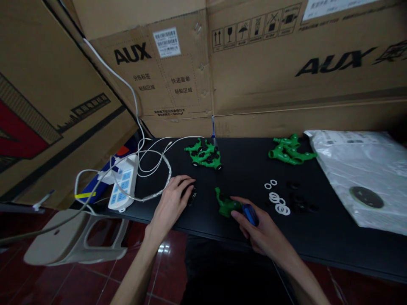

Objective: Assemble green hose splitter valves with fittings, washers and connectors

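Note:
My right hand (254, 228) is closed around a green plastic pipe fitting (226, 206) and a blue-handled tool (250, 214); the tool's working end is hidden. To the left, my left hand (173, 197) rests low over the black table, its fingers bent and the thumb apart from the index finger. Small shiny metal pieces (193, 195), too small to name surely, lie by its fingertips. A cluster of green fittings with black parts (206, 156) sits beyond my hands. White rings (278, 203) and dark rings (300, 203) lie right of my right hand.
More green fittings (289, 150) stand at the back right, beside a white plastic bag (365, 169). A white power strip (124, 188) and looping white cables (168, 165) occupy the left end. Cardboard boxes (178, 93) wall the back. A beige stool (54, 241) stands below left.

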`<state>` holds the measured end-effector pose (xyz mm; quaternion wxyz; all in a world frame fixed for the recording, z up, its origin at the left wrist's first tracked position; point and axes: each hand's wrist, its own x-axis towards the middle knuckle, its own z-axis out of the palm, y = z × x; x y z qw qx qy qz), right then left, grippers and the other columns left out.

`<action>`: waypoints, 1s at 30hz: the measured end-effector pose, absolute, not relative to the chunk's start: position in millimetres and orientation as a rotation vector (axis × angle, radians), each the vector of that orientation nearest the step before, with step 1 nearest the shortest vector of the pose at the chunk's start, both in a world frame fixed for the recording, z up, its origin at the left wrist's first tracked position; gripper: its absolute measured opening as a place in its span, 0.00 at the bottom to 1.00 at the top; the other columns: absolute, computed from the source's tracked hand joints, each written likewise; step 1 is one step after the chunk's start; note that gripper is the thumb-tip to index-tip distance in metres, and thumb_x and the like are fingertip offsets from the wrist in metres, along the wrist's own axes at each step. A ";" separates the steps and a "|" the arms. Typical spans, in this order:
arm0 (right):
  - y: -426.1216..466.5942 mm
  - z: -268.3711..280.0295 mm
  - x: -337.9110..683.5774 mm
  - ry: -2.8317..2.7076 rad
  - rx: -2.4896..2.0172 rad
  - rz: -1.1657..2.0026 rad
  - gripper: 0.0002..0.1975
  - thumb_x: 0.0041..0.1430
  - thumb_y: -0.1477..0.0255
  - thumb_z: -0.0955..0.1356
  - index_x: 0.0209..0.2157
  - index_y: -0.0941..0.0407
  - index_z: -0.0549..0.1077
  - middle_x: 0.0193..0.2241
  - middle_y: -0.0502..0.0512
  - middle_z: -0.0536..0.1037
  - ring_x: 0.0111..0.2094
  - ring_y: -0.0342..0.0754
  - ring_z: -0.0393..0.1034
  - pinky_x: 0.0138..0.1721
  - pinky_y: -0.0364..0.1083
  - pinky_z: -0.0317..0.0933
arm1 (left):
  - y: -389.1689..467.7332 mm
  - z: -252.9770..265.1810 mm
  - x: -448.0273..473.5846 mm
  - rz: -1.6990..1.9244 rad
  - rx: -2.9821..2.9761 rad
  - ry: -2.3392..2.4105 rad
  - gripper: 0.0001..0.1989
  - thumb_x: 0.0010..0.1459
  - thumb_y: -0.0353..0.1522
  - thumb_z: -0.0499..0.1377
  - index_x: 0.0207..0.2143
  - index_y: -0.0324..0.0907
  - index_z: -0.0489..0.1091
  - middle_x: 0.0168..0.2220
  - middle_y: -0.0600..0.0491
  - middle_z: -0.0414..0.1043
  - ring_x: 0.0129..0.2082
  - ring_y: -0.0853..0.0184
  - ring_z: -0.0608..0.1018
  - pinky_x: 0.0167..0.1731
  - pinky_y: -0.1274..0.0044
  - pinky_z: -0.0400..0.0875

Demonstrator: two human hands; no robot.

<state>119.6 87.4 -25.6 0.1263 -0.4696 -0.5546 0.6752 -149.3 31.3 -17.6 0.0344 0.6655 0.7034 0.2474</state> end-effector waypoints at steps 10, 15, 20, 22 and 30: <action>89.0 -27.4 121.3 -1.562 -1.372 1.990 0.33 0.62 0.49 0.67 0.63 0.50 0.65 0.19 0.40 0.62 0.12 0.36 0.50 0.11 0.36 0.47 | 39.7 -21.3 -163.4 0.809 1.871 2.120 0.14 0.73 0.36 0.52 0.51 0.42 0.75 0.53 0.48 0.77 0.53 0.60 0.79 0.60 0.63 0.71; 90.0 -24.7 121.2 -1.577 -1.378 1.993 0.33 0.62 0.49 0.67 0.63 0.49 0.65 0.19 0.40 0.62 0.11 0.36 0.52 0.11 0.36 0.48 | 39.3 -19.8 -161.2 0.690 2.109 2.056 0.12 0.69 0.34 0.58 0.52 0.45 0.75 0.53 0.49 0.75 0.54 0.58 0.76 0.57 0.62 0.72; 89.9 -22.8 120.5 -1.579 -1.369 1.995 0.35 0.61 0.48 0.67 0.64 0.51 0.64 0.19 0.40 0.62 0.11 0.35 0.51 0.10 0.36 0.47 | 48.0 -19.1 -165.3 0.507 2.257 1.979 0.10 0.67 0.31 0.59 0.49 0.44 0.76 0.47 0.50 0.77 0.49 0.58 0.74 0.53 0.63 0.73; 89.7 -23.2 120.8 -1.575 -1.360 1.999 0.35 0.60 0.48 0.68 0.64 0.51 0.64 0.19 0.40 0.63 0.11 0.35 0.51 0.10 0.36 0.48 | 51.2 -17.2 -167.3 0.467 2.267 1.968 0.10 0.68 0.31 0.58 0.49 0.43 0.76 0.46 0.50 0.77 0.48 0.59 0.74 0.51 0.64 0.73; 88.3 -13.5 126.2 -1.529 -1.348 2.017 0.35 0.61 0.47 0.67 0.63 0.49 0.64 0.20 0.39 0.63 0.11 0.34 0.50 0.10 0.35 0.47 | 56.1 -15.2 -166.9 0.354 2.302 1.925 0.09 0.71 0.28 0.52 0.41 0.42 0.72 0.42 0.49 0.73 0.43 0.59 0.72 0.46 0.67 0.71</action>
